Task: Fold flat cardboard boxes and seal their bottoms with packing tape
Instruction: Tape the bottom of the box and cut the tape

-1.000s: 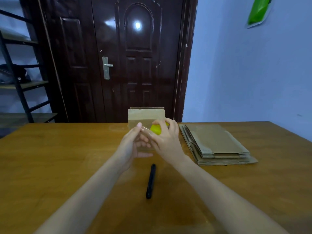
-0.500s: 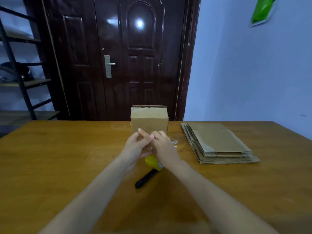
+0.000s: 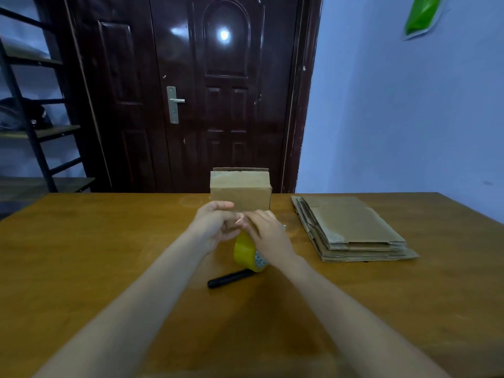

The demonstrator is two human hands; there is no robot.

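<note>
While both hands meet above the middle of the table [image 3: 81, 268], a clear strip of tape [image 3: 239, 220] is stretched between their fingertips. Left hand [image 3: 215, 227] has its fingers curled inward, thumb and forefinger pinched on one end of the strip. Right hand [image 3: 268, 233] is likewise partly closed, its fingertips pinching the strip from the other side; how much of the roll it also grips cannot be told. Just below the hands, the yellow roll [image 3: 246, 255] stands on edge, its far side hidden under the right wrist, and whether it rests on the table or hangs from the strip is unclear. Near its lower edge lies a black pen [image 3: 229, 278], angled across the wood. Beyond the hands stands a folded box [image 3: 241, 193], upright at the far edge of the table, apart from the fingers. To the right, well clear of the hands, flat boxes [image 3: 351, 230] lie in a stack. Behind the table is a dark door [image 3: 218, 105], with a shelf [image 3: 35, 132] off to the left.
</note>
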